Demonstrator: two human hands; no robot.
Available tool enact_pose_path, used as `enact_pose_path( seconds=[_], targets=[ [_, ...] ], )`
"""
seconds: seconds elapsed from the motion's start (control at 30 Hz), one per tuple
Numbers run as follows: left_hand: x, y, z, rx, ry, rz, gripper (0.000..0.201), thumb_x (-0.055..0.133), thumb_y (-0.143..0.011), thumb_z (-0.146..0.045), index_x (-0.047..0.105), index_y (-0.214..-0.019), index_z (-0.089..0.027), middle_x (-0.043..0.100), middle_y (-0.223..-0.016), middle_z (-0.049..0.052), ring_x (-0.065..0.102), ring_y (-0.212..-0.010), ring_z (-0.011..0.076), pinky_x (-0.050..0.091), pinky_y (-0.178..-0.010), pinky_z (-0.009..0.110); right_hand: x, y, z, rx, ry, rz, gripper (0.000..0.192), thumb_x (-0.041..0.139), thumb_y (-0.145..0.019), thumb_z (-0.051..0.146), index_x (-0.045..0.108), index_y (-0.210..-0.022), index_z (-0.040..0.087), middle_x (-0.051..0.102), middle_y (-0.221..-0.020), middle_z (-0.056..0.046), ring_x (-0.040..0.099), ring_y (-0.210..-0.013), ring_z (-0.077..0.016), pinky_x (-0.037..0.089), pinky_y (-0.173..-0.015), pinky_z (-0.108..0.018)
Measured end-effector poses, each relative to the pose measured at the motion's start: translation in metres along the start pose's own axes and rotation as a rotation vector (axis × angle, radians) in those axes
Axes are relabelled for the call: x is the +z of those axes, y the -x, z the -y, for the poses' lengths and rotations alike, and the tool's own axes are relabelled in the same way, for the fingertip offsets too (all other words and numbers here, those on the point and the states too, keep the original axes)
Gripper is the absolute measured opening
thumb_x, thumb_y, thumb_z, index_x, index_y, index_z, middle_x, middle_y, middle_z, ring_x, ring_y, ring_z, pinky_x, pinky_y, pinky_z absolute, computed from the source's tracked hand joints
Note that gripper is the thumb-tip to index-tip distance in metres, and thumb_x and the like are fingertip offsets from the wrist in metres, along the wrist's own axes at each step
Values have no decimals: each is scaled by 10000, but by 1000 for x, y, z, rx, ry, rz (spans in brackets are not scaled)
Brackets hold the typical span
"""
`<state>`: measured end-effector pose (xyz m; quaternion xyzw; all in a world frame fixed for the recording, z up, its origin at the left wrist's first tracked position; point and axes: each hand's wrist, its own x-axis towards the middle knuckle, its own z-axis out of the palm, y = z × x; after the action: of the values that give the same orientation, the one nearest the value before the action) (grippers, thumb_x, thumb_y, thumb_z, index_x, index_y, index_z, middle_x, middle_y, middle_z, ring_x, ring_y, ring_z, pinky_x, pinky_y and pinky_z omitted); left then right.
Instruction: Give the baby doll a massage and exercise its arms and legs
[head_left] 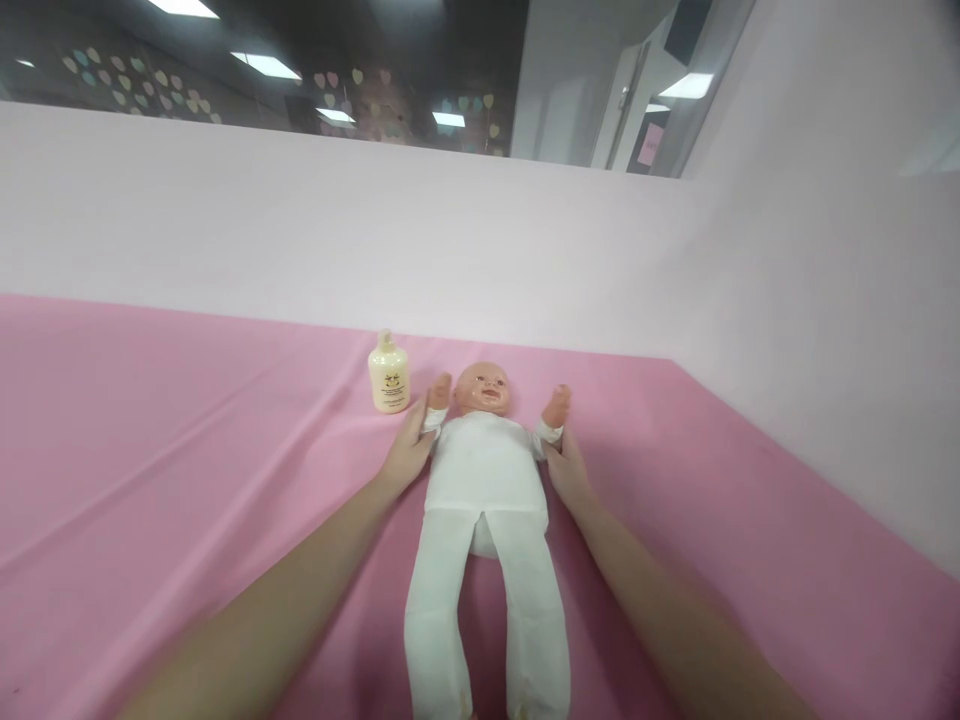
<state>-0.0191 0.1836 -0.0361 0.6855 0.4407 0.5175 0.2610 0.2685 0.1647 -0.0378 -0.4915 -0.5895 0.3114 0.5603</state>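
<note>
A baby doll (486, 465) with a white cloth body lies on its back, head away from me and legs toward me. My left hand (409, 448) is closed around the doll's arm on the left, just below its raised plastic hand. On the other side, my right hand (568, 470) grips the doll's other arm near the white cuff. My thumbs show at the cuffs; most of my fingers are hidden behind the arms. Close to my left hand stands a pale yellow lotion bottle (390, 378), upright, with dark print on its front.
Pink cloth (187, 450) with some creases covers the surface beneath the doll. A white wall (337, 230) rises behind it and another on the right. Above the back wall is a window (420, 90) with heart-shaped stickers and light reflections.
</note>
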Motion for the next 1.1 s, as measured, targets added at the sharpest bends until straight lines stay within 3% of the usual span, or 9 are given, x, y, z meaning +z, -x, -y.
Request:
enact_pose_path(
  seconds=[0.07,0.13,0.43,0.77,0.9,1.1],
  targets=[
    [1,0,0,34,-46,118,563,431,-862,-185,389,-1413,-295,427,-1415,31,363,-1331,214,240,-1145,399,3,0,4,-13,-4,45,436,528,-781,320,562,-1209,246,609,-1230,-49,550,-1151,-249,400,-1032,-465],
    [1,0,0,33,-63,170,572,410,-848,-151,420,-1398,-308,449,-1384,26,393,-1304,207,263,-1136,393,5,0,9,-47,-4,102,421,533,-759,274,596,-1175,262,611,-1241,-25,534,-1184,-233,371,-1067,-452],
    [-1,2,-9,0,-83,152,591,423,-855,-175,373,-1428,-314,449,-1392,26,410,-1289,217,276,-1129,406,6,2,22,-20,-62,64,522,588,-748,296,550,-1268,267,570,-1310,-39,482,-1269,-243,359,-1095,-453],
    [-2,0,-7,61,-92,180,619,377,-831,-135,376,-1430,-289,436,-1417,17,391,-1310,209,260,-1143,405,4,2,17,-8,-80,161,444,515,-793,334,584,-1228,276,594,-1280,-8,489,-1250,-234,349,-1092,-455],
    [-2,0,-6,84,-84,167,577,367,-887,-203,314,-1458,-274,396,-1459,22,339,-1356,205,209,-1164,405,4,5,16,-21,-57,135,515,486,-823,326,474,-1336,289,509,-1373,-5,433,-1301,-214,313,-1119,-431],
    [2,1,-1,-23,-27,16,626,439,-915,-344,192,-1482,-254,287,-1524,63,238,-1416,229,198,-1162,416,3,2,6,-36,-47,-20,698,464,-874,392,122,-1474,292,300,-1511,-36,342,-1366,-175,272,-1143,-406]
  ],
)
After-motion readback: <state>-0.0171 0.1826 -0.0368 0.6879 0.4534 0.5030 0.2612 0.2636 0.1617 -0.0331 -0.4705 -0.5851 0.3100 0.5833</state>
